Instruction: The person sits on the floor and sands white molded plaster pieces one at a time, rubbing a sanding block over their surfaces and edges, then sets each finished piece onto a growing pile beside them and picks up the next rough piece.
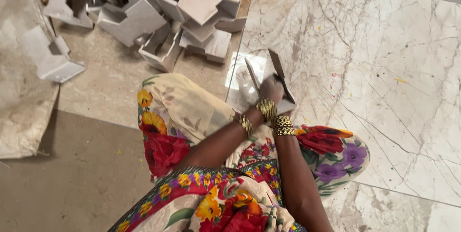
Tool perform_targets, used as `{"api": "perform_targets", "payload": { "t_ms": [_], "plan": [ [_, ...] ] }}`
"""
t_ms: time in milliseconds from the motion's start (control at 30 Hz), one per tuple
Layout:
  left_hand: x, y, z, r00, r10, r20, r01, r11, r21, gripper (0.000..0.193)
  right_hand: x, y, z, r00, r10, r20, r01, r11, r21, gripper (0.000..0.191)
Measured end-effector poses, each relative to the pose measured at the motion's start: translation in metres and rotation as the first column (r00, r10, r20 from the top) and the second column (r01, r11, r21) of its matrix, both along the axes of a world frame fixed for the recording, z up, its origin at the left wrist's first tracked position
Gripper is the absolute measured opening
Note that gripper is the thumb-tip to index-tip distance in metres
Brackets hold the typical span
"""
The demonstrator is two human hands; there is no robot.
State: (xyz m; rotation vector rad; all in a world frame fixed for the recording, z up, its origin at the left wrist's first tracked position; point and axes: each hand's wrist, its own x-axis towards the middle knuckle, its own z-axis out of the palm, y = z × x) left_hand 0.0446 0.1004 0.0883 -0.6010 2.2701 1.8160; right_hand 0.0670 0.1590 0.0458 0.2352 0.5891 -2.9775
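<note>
One grey cut stone piece (276,81), angular, over the marble floor (384,93) beside its seam. Both hands meet on it: left hand (270,90) clasps the underside; right hand hidden behind, grip indeterminate. Pile of like stone offcuts (168,16) near the floor's far edge.

head view, steeply downward, close over lap (216,203)

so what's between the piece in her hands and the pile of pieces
In the head view, only bare marble floor lies between the held piece and the pile.
</note>
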Motion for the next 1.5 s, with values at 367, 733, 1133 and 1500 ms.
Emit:
{"api": "perform_targets", "payload": {
  "t_ms": [367, 733, 1133, 1500],
  "plan": [
    [-0.035, 0.009, 0.042, 0.999, 0.004, -0.041, -0.003, 1.0, 0.017, 0.043, -0.004, 0.001, 0.007, 0.998, -0.042, -0.045, 0.043, 0.999, 0.027, 0.04],
    [0.017, 0.006, 0.073, 0.741, -0.513, -0.433, 0.511, 0.85, -0.132, 0.049, -0.009, 0.022, 0.004, 0.99, -0.037, -0.138, 0.04, 0.999, 0.017, 0.04],
    [0.038, -0.048, 0.048, 0.486, -0.725, -0.487, 0.341, 0.671, -0.658, 0.025, -0.02, 0.039, 0.007, 0.985, -0.17, 0.03, 0.172, 0.984, -0.038, 0.042],
    [0.032, -0.003, 0.057, 0.566, -0.675, -0.473, -0.043, 0.549, -0.835, 0.044, -0.015, 0.035, 0.0, 0.946, 0.009, -0.324, -0.051, 0.992, -0.119, 0.054]
  ]
}}
